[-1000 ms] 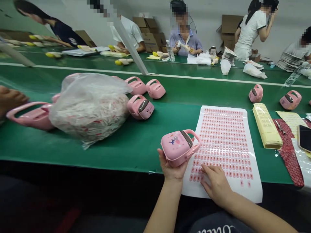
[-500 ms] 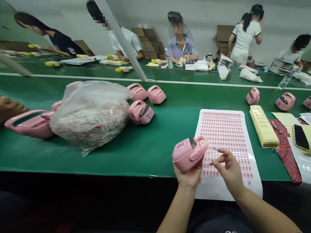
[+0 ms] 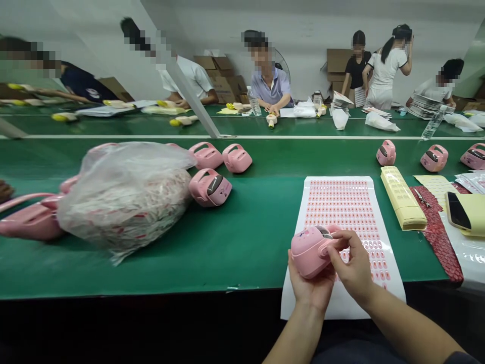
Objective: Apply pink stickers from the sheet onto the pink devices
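Nothing is legible: print on the sticker sheet (image 3: 343, 212) is too small.

Near right: pink plastic case (image 3: 309, 252), dark grey inset (image 3: 323, 230). White sticker sheet (image 3: 293, 298), dense grid of pink labels (image 3: 341, 207) (evenly ranked rows). Green belt (image 3: 246, 253). Far right: red mottled cloth (image 3: 435, 237), pale yellow stack (image 3: 401, 197).

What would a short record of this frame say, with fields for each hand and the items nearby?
Left hand: cradles a pink handled plastic case from below
Right hand: fingers on the case, near its handle
Under the hands: white sheet of small pink labels
Right of sheet: pale yellow stack
Left on green belt: more pink cases, clear plastic bag of white and red items
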A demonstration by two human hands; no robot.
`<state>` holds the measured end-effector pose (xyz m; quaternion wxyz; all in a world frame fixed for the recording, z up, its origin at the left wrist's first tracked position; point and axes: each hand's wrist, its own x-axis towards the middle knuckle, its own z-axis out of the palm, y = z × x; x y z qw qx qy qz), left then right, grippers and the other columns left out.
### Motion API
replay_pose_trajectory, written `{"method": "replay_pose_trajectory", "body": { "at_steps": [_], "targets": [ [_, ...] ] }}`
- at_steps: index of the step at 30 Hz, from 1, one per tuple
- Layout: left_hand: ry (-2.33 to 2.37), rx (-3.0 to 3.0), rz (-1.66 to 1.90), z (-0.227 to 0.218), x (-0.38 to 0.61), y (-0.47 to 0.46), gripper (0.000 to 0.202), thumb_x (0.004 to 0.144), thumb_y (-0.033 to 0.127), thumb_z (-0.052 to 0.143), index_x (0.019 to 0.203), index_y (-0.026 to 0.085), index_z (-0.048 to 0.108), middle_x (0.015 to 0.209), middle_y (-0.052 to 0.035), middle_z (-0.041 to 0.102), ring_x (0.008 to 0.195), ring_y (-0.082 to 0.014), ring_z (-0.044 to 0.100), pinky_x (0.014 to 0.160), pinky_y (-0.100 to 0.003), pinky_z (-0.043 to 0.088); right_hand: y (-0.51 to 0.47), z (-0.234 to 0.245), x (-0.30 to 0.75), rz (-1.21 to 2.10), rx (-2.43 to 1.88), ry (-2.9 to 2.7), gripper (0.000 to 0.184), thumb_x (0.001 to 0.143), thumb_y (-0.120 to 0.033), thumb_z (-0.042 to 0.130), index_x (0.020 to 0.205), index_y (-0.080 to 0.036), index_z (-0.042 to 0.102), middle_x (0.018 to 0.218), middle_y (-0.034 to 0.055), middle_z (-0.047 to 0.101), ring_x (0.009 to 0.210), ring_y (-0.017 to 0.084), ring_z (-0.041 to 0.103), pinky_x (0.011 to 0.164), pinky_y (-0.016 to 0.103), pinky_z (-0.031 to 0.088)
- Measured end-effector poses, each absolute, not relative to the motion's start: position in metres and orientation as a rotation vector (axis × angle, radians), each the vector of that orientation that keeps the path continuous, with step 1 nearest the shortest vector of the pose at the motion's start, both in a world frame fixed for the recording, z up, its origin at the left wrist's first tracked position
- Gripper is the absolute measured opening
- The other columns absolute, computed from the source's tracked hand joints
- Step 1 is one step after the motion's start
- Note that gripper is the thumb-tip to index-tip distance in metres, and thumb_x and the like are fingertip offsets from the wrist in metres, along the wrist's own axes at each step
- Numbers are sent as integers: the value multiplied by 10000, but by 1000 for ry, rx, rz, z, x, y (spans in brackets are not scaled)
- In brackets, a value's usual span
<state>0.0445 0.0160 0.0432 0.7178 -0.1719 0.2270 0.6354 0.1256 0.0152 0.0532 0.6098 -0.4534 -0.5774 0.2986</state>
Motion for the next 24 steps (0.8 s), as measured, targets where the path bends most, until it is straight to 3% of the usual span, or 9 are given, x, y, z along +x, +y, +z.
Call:
{"method": "replay_pose_trajectory", "body": {
  "at_steps": [5, 12, 18, 21, 24],
  "targets": [
    [543, -398, 1422, 48, 46, 16, 493, 813, 420, 400, 1185, 109, 489, 822, -120, 624, 615, -186, 602, 550, -288, 517, 14, 51, 120, 692, -1017, -1237, 164, 759, -140, 509, 888, -230, 461, 666, -27, 632, 617, 140, 632, 619, 289, 507],
    [538, -373, 1404, 45, 48, 16, 491, 791, 400, 415, 1178, 111, 505, 897, -147, 628, 685, -211, 617, 566, -295, 519, 17, 41, 120, 580, -1057, -1306, 140, 762, -142, 508, 868, -222, 464, 761, 3, 593, 650, 137, 612, 622, 298, 498],
    [435, -301, 1373, 38, 45, 17, 457, 778, 306, 447, 1204, 149, 495, 936, -119, 643, 750, -211, 633, 710, -335, 520, 20, 36, 122, 198, -996, -1466, 126, 774, -113, 494, 811, -234, 494, 670, -2, 573, 618, 154, 545, 584, 314, 444],
    [389, -290, 1341, 40, 43, 17, 482, 775, 291, 438, 1230, 134, 462, 953, -132, 643, 774, -219, 638, 738, -346, 517, 22, 31, 126, -17, -938, -1607, 217, 778, -81, 493, 896, -260, 528, 676, -4, 630, 627, 170, 562, 610, 338, 422],
    [384, -337, 1313, 44, 41, 17, 532, 789, 331, 406, 1261, 88, 411, 889, -146, 640, 693, -199, 636, 661, -308, 531, 24, 24, 134, -105, -922, -1722, 357, 783, -94, 503, 1076, -298, 514, 809, 3, 691, 711, 191, 613, 665, 359, 415]
  ]
}}
